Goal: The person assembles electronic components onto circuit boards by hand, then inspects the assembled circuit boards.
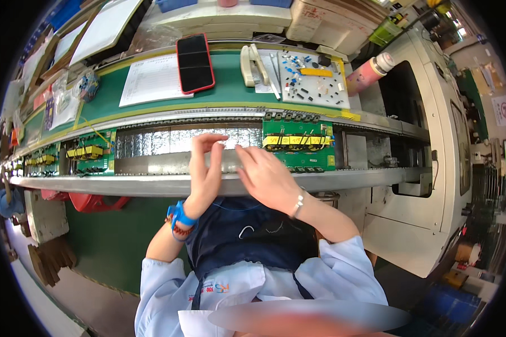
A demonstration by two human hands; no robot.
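Both of my hands are over the conveyor rail in front of me, above the bare metal stretch between circuit boards. My left hand (205, 168), with a blue wrist strap (180, 214), has its thumb apart from its bent fingers and nothing shows in it. Palm down, my right hand (269, 178) reaches inward with fingers stretched out, holding nothing visible. Just beyond its fingers a green circuit board (325, 159) with yellow-wrapped components (298, 141) sits between the rails. Farther left on the line sits another green circuit board (90, 167) with similar yellow parts.
Behind the line, a green shelf carries paper sheets (146, 84), a red-cased phone (195, 63), a white stapler-like tool (247, 67) and a white board (320, 92) with scattered small components. A pink bottle (371, 73) leans near a large cream machine (433, 219) at right.
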